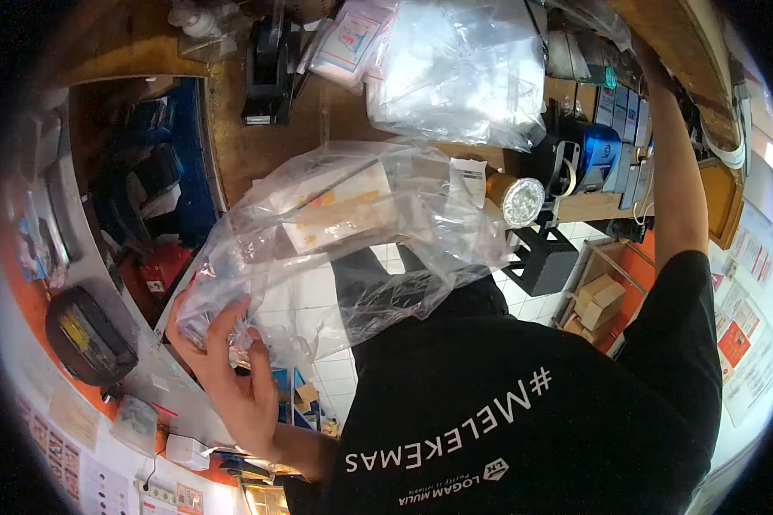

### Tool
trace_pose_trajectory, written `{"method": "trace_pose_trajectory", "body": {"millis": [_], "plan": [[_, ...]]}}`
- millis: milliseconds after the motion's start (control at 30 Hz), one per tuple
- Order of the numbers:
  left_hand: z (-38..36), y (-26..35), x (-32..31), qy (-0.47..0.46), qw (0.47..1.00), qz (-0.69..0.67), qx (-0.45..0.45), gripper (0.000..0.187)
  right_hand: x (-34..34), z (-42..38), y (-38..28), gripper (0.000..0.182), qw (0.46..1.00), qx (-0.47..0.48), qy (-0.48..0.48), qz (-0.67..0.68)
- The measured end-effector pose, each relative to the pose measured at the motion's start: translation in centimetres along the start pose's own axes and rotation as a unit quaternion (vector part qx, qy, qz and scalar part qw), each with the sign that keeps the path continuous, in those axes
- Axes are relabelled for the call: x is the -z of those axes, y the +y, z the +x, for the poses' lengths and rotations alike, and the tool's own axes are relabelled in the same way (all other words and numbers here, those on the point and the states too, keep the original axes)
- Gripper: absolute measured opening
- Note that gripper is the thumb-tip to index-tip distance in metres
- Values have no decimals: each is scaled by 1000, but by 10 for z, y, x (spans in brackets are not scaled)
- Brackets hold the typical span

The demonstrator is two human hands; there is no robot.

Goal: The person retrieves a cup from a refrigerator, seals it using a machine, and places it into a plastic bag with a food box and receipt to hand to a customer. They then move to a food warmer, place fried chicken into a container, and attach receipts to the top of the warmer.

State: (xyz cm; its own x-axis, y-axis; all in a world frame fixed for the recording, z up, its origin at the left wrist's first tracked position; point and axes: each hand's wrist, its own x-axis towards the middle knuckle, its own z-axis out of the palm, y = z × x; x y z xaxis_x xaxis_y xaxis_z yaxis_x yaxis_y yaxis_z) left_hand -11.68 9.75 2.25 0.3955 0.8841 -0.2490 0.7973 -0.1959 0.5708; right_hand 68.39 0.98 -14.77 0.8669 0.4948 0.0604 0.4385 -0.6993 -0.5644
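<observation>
One clear bag point(421, 210) slants lengthwise up-right from the left hand point(232, 378) clutching its end (right hand point(642, 55): grip unclear).

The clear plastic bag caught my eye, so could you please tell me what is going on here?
The person's left hand grips one end of the clear plastic bag, which drapes partly over the wooden counter. A printed white item shows through it; whether it lies inside or beneath is hard to tell. The right arm reaches to the upper right of the view, where its hand cannot be made out.
</observation>
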Motion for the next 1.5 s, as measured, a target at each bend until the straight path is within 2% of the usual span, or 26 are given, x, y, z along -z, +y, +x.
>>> {"method": "trace_pose_trajectory", "body": {"millis": [67,167,333,567,733,967,1033,1167,1233,1267,1300,1333,1367,1400,1433,1467,1500], "plan": [[0,0,-3,-10,1000,-6,18,42,19,8,1,22,985,-53,8,163],[3,2,-7,-12,1000,28,8,45,36,19,-5,23,935,-97,15,340],[4,6,0,-26,999,43,6,51,25,22,-17,25,875,-130,10,467],[-1,-7,8,-60,996,72,-12,54,17,18,-20,28,833,-149,7,532],[-7,-16,8,-64,994,86,10,57,23,13,-20,30,817,-155,10,555],[-11,-17,13,-71,994,81,-6,53,32,-1,-13,33,787,-165,27,594],[-8,-14,12,-53,998,20,-23,56,32,-6,-11,34,776,-169,32,607],[-3,-12,1,-4,1000,17,-20,64,31,-22,-5,35,745,-178,48,641],[2,-8,-10,54,997,-25,54,67,29,-36,-6,36,728,-178,48,661],[2,-14,-14,64,997,-41,22,67,26,-42,-10,36,722,-181,46,667],[3,-16,-13,69,997,-30,21,67,28,-55,-18,39,768,-174,-6,616],[5,-18,-10,63,997,27,-45,69,26,-68,-19,41,808,-166,-59,562],[8,-17,-6,56,989,83,-111,70,21,-83,-21,41,801,-167,-62,572],[13,-14,-2,36,988,60,-136,79,19,-94,-14,41,661,-184,-209,696],[15,-12,4,41,987,68,-137,79,21,-108,-12,42,487,-187,-344,781],[16,-10,9,-6,992,45,-117,83,15,-143,-44,43,413,-223,-336,816],[17,-8,14,-54,994,21,-95,86,5,-201,-102,44,336,-258,-327,845]]}}
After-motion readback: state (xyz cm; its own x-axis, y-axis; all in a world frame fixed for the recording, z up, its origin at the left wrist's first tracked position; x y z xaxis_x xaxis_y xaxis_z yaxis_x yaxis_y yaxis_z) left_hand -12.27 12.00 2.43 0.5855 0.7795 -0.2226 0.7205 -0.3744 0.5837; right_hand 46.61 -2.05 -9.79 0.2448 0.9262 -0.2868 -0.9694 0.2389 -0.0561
